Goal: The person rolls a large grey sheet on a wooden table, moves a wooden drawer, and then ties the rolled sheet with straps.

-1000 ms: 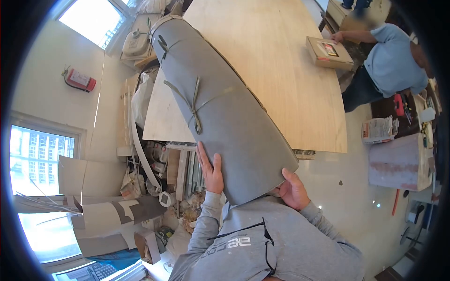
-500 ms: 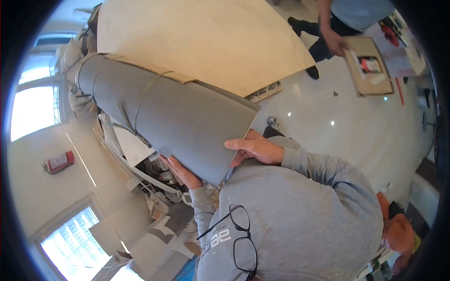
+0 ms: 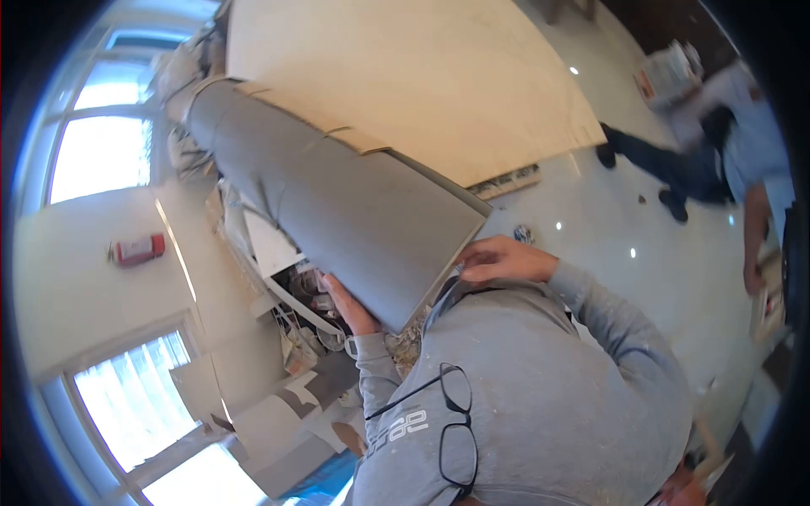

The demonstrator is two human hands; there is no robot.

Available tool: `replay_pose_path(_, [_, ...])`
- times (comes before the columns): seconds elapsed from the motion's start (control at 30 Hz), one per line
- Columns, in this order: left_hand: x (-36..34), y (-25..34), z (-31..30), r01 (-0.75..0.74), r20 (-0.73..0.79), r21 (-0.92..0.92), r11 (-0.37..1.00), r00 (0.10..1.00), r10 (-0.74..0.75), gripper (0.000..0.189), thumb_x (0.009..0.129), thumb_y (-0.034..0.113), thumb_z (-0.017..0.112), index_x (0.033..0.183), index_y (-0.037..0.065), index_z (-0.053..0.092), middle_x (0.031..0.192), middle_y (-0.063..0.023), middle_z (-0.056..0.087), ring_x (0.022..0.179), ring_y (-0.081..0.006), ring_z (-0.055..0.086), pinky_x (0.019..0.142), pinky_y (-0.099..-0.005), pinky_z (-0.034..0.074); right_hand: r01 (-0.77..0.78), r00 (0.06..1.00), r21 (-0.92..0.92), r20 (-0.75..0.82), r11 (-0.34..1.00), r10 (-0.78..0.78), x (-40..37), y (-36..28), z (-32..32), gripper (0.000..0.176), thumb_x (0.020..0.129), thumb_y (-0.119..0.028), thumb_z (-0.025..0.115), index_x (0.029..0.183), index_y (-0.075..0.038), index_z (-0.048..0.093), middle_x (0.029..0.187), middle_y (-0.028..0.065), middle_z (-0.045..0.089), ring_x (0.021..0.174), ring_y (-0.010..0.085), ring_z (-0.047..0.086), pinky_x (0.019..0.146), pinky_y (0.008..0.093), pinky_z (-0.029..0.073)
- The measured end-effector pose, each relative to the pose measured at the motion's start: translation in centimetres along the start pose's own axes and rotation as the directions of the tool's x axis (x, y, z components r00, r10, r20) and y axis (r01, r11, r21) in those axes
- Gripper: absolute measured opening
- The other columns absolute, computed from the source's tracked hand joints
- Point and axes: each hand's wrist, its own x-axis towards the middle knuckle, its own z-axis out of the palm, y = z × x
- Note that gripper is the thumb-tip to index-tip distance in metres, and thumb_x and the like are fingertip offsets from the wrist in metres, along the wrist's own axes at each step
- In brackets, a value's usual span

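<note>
A long grey roll of sheet material, tied with thin cord, slants from the upper left down to my waist. My left hand lies along its lower side, fingers stretched out and the palm towards the roll. Beside the roll's near end is my right hand, its fingers curled and tips close to the end rim and the shirt hem. What those fingers pinch, if anything, is hidden. Glasses hang on the front of my grey sweatshirt.
A large pale board lies beyond the roll. At the right, a person in a light blue top stands on the shiny floor. Clutter and a white bucket rim sit below the roll. A fire extinguisher is on the left wall.
My right hand has come off the roll's end face, slid slightly right and curled. My left hand stays at the roll's side. The view has turned; the other person has shifted right.
</note>
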Motion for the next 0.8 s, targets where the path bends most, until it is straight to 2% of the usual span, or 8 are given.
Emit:
replay_pose_path(0.07, [0.5,-1.1,-1.6,0.002,-0.067,0.048,0.999,0.998,0.001,0.078,0.116,0.054,0.036,0.172,0.005,0.013,0.173,-0.014,0.028,0.152,-0.0249,0.038,0.125,-0.0383,0.034,0.043,0.984,-0.502,-0.127,0.864,-0.123,-0.2,1.4,-2.9,0.045,0.098,-0.033,0.076,0.128,0.001,0.071,0.105,0.0182,0.078,0.099,0.0259,0.075,0.087,0.0392,0.059])
replay_pose_path(0.17, [-0.3,0.1,0.1,0.028,-0.123,0.032,0.999,0.992,-0.024,0.082,0.113,0.057,0.042,0.171,0.005,0.015,0.175,-0.0136,0.024,0.152,-0.025,0.039,0.124,-0.038,0.035,-0.186,0.9,-0.792,-0.375,0.581,-0.223,-1.3,3.8,-6.5,0.035,0.093,-0.028,0.076,0.116,-0.002,0.072,0.097,0.0178,0.077,0.092,0.0324,0.075,0.082,0.0432,0.058])
replay_pose_path(0.2, [-0.6,0.9,1.0,0.021,-0.151,0.038,0.999,0.988,-0.015,0.083,0.113,0.057,0.043,0.171,0.005,0.016,0.174,-0.014,0.025,0.151,-0.0252,0.04,0.123,-0.0377,0.035,-0.222,0.869,-0.845,-0.398,0.486,-0.295,-1.4,3.7,-7.7,0.032,0.092,-0.027,0.076,0.113,-0.002,0.072,0.096,0.0172,0.077,0.089,0.0343,0.075,0.08,0.044,0.058])
replay_pose_path(0.3, [-1.5,3.1,3.2,0.024,-0.21,0.068,0.997,0.978,-0.009,0.082,0.113,0.056,0.043,0.171,0.004,0.017,0.173,-0.0156,0.028,0.15,-0.026,0.041,0.122,-0.0371,0.036,-0.306,0.854,-0.824,-0.459,0.477,-0.245,-2.0,0.2,-9.8,0.03,0.092,-0.026,0.075,0.112,-0.003,0.072,0.094,0.0164,0.077,0.085,0.0343,0.074,0.077,0.0448,0.058])
replay_pose_path(0.5, [-0.9,2.6,2.7,0.011,-0.249,0.195,0.981,0.968,0.039,0.079,0.114,0.052,0.045,0.17,0.002,0.019,0.171,-0.019,0.033,0.15,-0.0289,0.042,0.123,-0.0374,0.034,-0.27,0.883,-0.84,-0.411,0.471,-0.226,-0.8,-0.5,-8.8,0.029,0.093,-0.021,0.075,0.115,-0.002,0.071,0.09,0.0159,0.076,0.083,0.0283,0.075,0.074,0.0413,0.058])
replay_pose_path(0.6, [-0.6,2.4,2.6,-0.011,-0.237,0.151,0.988,0.97,0.047,0.078,0.114,0.049,0.046,0.169,0.0,0.02,0.171,-0.0199,0.032,0.152,-0.03,0.04,0.124,-0.0377,0.032,-0.224,0.964,-0.744,-0.266,0.629,0.028,-0.3,2.1,-8.3,0.028,0.097,-0.02,0.074,0.117,0.0,0.072,0.088,0.0141,0.077,0.084,0.0221,0.075,0.078,0.0393,0.06])
replay_pose_path(0.7, [-0.3,1.7,2.5,-0.037,-0.233,0.15,0.988,0.97,0.072,0.077,0.115,0.047,0.047,0.169,-0.001,0.021,0.172,-0.0203,0.03,0.154,-0.0302,0.037,0.125,-0.0376,0.03,-0.005,0.999,-0.479,0.035,0.878,0.025,-0.7,1.4,-5.7,0.041,0.099,-0.028,0.072,0.131,-0.004,0.068,0.104,0.0148,0.078,0.099,0.0309,0.076,0.09,0.0402,0.058])
replay_pose_path(0.8, [-0.2,1.6,2.6,-0.036,-0.237,0.169,0.985,0.968,0.076,0.076,0.115,0.046,0.046,0.169,-0.001,0.022,0.172,-0.0201,0.03,0.156,-0.03,0.034,0.126,-0.0376,0.028,0.039,0.995,0.153,0.085,0.987,-0.053,-0.9,-1.2,-1.8,0.061,0.106,-0.045,0.065,0.152,-0.008,0.052,0.126,0.0133,0.073,0.118,0.0279,0.07,0.105,0.0418,0.053])
